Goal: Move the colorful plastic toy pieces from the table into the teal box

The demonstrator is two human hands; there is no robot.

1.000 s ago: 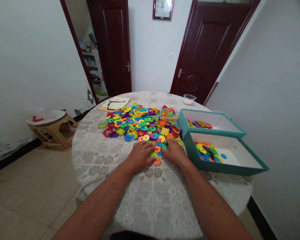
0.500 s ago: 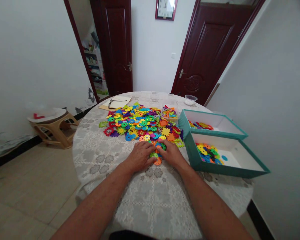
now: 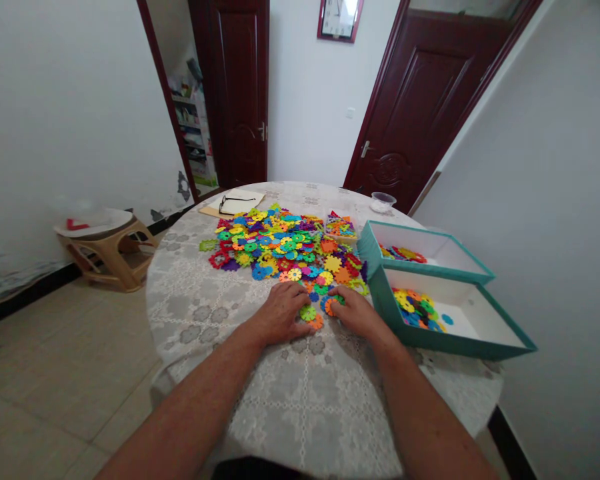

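My left hand (image 3: 281, 312) rests on the tablecloth, thumb and fingers apart. Between them lie a lime-green notched disc (image 3: 307, 313) and an orange disc (image 3: 317, 322); the thumb is by the orange one. A little to the right, my right hand (image 3: 357, 312) has its fingers closed on a few notched plastic discs (image 3: 327, 305), blue and orange, with green showing under the fingers. The fingers partly cover these. Just beyond both hands spreads a big heap of colourful notched discs and square pieces (image 3: 285, 243).
Two teal boxes (image 3: 460, 343) with white insides stand at the right, holding some discs. A small clear tub of pieces (image 3: 341, 227) sits behind the heap. Glasses (image 3: 237, 199) lie on paper at the back left; a clear bowl (image 3: 383, 200) is at the back right.
My right hand has moved right, away from the left, and discs have shifted right with it. The left hand stays nearly in place, and the lime-green disc is now more visible.
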